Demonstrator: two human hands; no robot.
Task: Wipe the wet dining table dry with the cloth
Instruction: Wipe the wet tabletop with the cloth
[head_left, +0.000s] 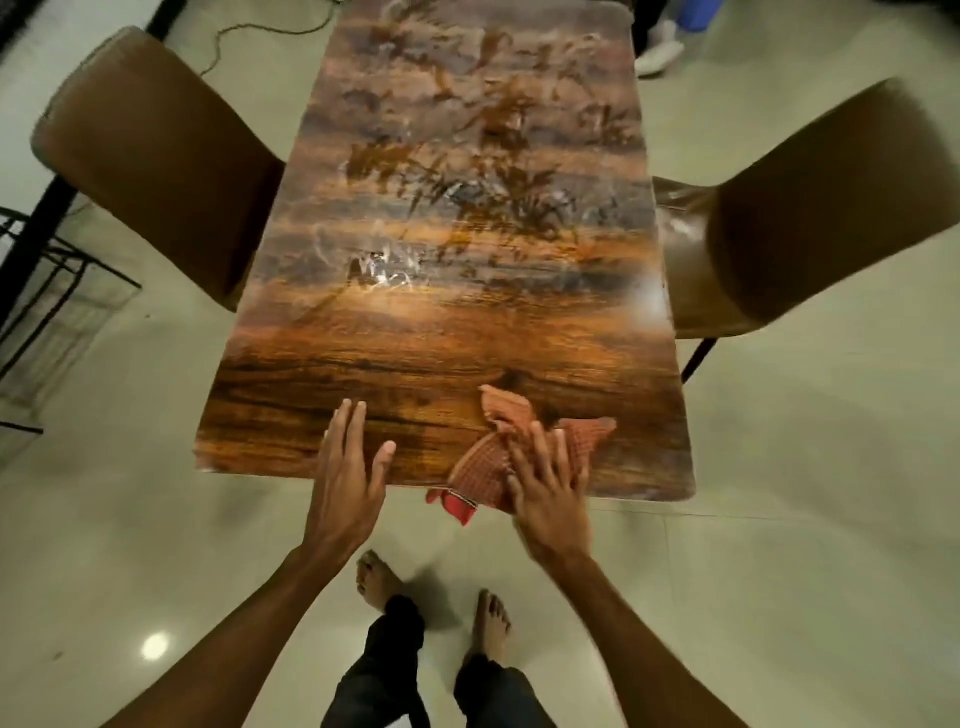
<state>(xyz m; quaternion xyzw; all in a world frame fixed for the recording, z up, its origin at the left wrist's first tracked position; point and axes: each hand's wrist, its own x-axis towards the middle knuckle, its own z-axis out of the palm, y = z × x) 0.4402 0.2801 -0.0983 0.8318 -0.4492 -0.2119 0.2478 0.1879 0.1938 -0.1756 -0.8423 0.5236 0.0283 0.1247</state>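
the right hand (545, 480) is pressing flat, fingers spread, on the red cloth (491, 457) at the near edge of the counter (415, 332), one corner hanging over. the left hand (345, 467) is resting open on the counter beside it, grasping nothing. wet streaks (387, 267) are shining farther up, between two brown chairs (156, 161).

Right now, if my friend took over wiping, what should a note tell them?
Left hand: open, flat, empty, at the table's near edge.
Right hand: flat, pressing the red checked cloth at the near edge; one cloth corner hangs over.
Done: the near strip looks mostly dry.
Left: wet streaks shine across the middle, with smears farther up. Wipe those, working away from you.
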